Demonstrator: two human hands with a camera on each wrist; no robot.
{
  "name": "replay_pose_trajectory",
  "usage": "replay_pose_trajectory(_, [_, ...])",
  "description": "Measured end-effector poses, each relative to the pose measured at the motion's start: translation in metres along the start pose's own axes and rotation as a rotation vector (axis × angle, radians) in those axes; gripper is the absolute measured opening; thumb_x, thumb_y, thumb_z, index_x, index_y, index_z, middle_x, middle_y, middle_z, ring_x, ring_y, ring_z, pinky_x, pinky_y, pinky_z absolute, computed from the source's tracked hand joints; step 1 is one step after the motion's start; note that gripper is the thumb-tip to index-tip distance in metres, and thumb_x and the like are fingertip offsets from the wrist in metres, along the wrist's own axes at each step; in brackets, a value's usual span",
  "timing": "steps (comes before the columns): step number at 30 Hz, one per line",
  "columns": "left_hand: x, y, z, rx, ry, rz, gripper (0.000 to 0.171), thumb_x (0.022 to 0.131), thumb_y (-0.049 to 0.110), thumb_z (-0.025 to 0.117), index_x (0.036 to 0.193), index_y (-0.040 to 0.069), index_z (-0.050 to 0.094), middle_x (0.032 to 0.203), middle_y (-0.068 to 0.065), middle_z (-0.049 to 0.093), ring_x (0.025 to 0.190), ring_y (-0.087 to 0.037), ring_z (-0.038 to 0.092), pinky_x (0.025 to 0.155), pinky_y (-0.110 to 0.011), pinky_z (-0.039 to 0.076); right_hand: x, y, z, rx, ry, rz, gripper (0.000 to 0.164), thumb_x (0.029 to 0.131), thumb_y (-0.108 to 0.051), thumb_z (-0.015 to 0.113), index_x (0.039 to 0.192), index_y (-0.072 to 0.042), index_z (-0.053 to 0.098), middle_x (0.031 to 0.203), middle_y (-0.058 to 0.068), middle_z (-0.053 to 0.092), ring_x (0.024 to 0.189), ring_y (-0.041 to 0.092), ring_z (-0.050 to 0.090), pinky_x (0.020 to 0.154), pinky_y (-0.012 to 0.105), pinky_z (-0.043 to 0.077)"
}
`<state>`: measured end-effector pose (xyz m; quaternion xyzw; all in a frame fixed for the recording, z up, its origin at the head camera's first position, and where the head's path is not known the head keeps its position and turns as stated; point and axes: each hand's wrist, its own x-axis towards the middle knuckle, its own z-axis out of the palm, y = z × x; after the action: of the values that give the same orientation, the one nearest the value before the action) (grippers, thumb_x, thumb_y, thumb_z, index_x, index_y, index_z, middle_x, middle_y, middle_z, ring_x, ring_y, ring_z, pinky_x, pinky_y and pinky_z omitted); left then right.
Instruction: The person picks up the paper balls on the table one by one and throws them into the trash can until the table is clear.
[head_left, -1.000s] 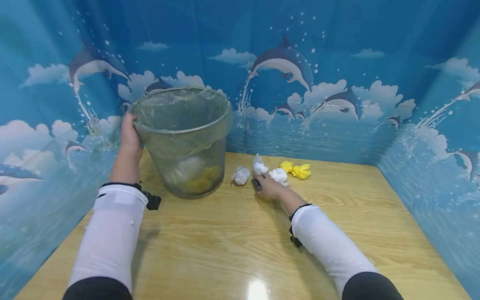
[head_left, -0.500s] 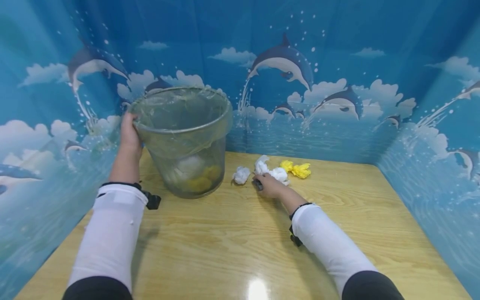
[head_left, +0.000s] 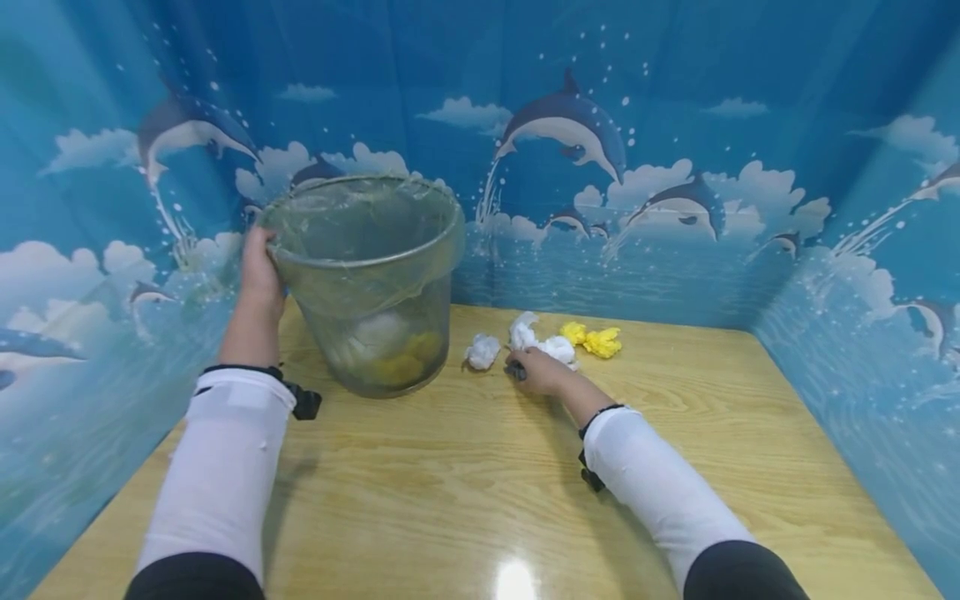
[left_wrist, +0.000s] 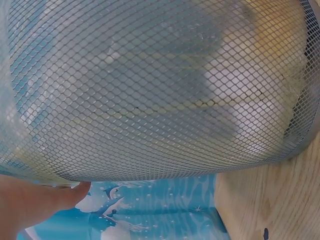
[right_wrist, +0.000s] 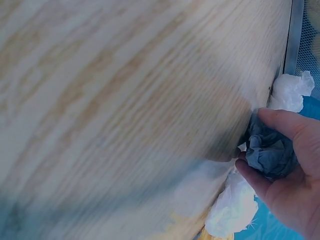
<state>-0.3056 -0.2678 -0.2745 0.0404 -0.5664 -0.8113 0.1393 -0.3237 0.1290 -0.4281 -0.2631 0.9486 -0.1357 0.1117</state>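
My left hand [head_left: 259, 268] grips the rim of a mesh wastebasket [head_left: 367, 304] lined with a translucent greenish bag. In the left wrist view, my thumb [left_wrist: 75, 195] lies at the rim and the other fingers are hidden. White and yellow crumpled pieces show through the basket's wall. On the table my right hand [head_left: 542, 372] holds a dark grey crumpled ball [right_wrist: 270, 149] between thumb and fingers. White crumpled balls lie just beyond this hand, one [head_left: 522, 328] at the fingertips and another [head_left: 558, 350] partly behind the hand. A separate white ball [head_left: 482, 352] sits nearer the basket.
Two yellow crumpled balls [head_left: 602, 342] lie to the right of the white ones, near the table's back edge. Blue dolphin-print curtains [head_left: 637, 250] enclose the wooden table [head_left: 420, 492] at the back and both sides.
The white ball beyond my right fingertips has shifted slightly and settled lower. My right hand has barely moved, and my left hand stays on the basket's rim.
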Motion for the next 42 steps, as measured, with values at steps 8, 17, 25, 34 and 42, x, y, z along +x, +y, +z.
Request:
replay_pose_trajectory(8, [0.003,0.0,0.0,0.097,0.055,-0.059,0.022,0.096,0.029,0.029,0.113,0.023,0.042,0.154,0.004,0.024,0.123,-0.005,0.034,0.083,-0.02,0.026,0.001,0.003,0.001,-0.019,0.022,-0.034,0.039,0.089,-0.008,0.063,0.127,-0.002,0.058,0.126,0.023,0.058,0.12,0.037,0.052,0.102,0.047,0.042])
replay_pose_trajectory(17, [0.004,0.001,0.002,0.143,0.037,-0.099,0.067,0.096,0.034,0.025,0.157,0.025,-0.002,0.161,0.012,-0.019,0.148,-0.004,-0.006,0.091,-0.023,0.018,0.003,0.005,-0.001,-0.04,0.024,-0.045,0.039,0.089,-0.008,0.062,0.127,-0.002,0.059,0.127,0.023,0.058,0.122,0.038,0.052,0.103,0.047,0.041])
replay_pose_trajectory(25, [0.002,0.001,0.003,0.127,0.044,-0.112,0.07,0.095,0.035,0.027,0.156,0.027,-0.005,0.161,0.013,-0.02,0.147,-0.003,-0.008,0.095,-0.023,0.018,0.0,0.0,-0.007,0.003,-0.007,0.012,0.044,0.092,-0.007,0.062,0.135,-0.005,0.054,0.134,0.02,0.055,0.126,0.036,0.05,0.106,0.047,0.039])
replay_pose_trajectory(34, [0.004,0.005,0.004,0.132,0.055,-0.121,0.064,0.096,0.035,0.027,0.155,0.03,0.004,0.159,0.014,-0.024,0.146,-0.002,-0.017,0.102,-0.023,0.016,0.003,-0.016,-0.029,-0.023,0.003,0.018,0.043,0.094,-0.009,0.061,0.136,-0.006,0.053,0.128,0.02,0.057,0.118,0.034,0.054,0.097,0.047,0.045])
replay_pose_trajectory(42, [0.005,0.002,0.003,0.11,0.059,-0.097,0.066,0.096,0.034,0.028,0.157,0.026,0.005,0.162,0.015,-0.014,0.145,-0.003,0.007,0.096,-0.018,0.024,0.015,-0.021,-0.055,-0.002,0.009,0.022,0.047,0.094,-0.014,0.061,0.14,-0.009,0.05,0.133,0.019,0.053,0.12,0.033,0.053,0.097,0.046,0.045])
